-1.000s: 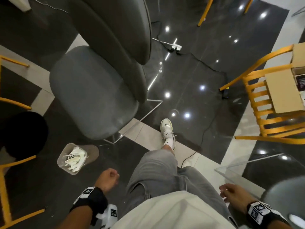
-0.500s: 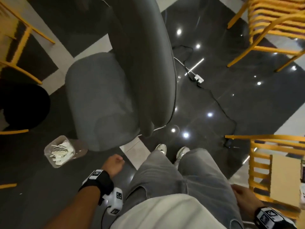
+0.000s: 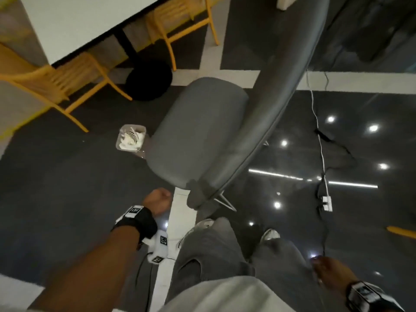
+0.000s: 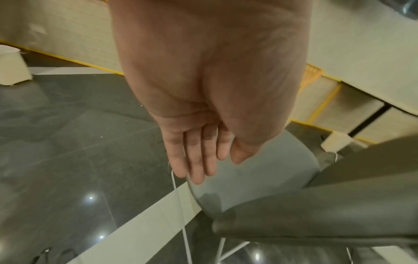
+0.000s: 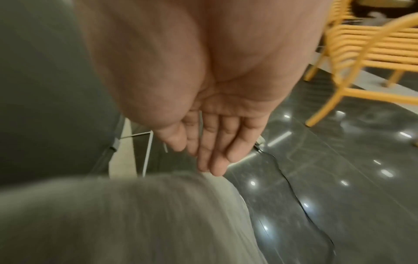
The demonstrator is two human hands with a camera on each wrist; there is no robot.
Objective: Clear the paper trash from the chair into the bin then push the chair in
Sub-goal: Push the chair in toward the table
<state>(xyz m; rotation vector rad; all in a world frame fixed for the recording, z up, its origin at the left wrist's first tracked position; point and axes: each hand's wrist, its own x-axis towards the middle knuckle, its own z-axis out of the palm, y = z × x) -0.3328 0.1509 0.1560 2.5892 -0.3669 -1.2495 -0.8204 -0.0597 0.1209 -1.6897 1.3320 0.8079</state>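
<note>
The grey padded chair (image 3: 198, 131) stands in front of me with a bare seat and its tall backrest (image 3: 281, 91) curving up to the right. A small clear bin (image 3: 131, 140) holding white paper scraps sits on the floor by the seat's left edge. My left hand (image 3: 157, 200) hangs empty just short of the seat's near corner. In the left wrist view its fingers (image 4: 196, 160) are relaxed and nearly straight above the seat (image 4: 260, 171). My right hand (image 3: 331, 270) hangs by my right thigh, with its fingers (image 5: 214, 151) loose and empty.
A white table (image 3: 74, 23) with yellow slatted chairs (image 3: 56, 84) and a round black base (image 3: 148, 79) stands beyond the grey chair. Cables and a white power strip (image 3: 326, 203) lie on the glossy dark floor to the right. More yellow chairs (image 5: 361, 53) are on my right.
I have stepped round behind the chair, so the view has swung and the table has come into sight. Both hands stayed empty at my sides, the left now nearer the seat's corner.
</note>
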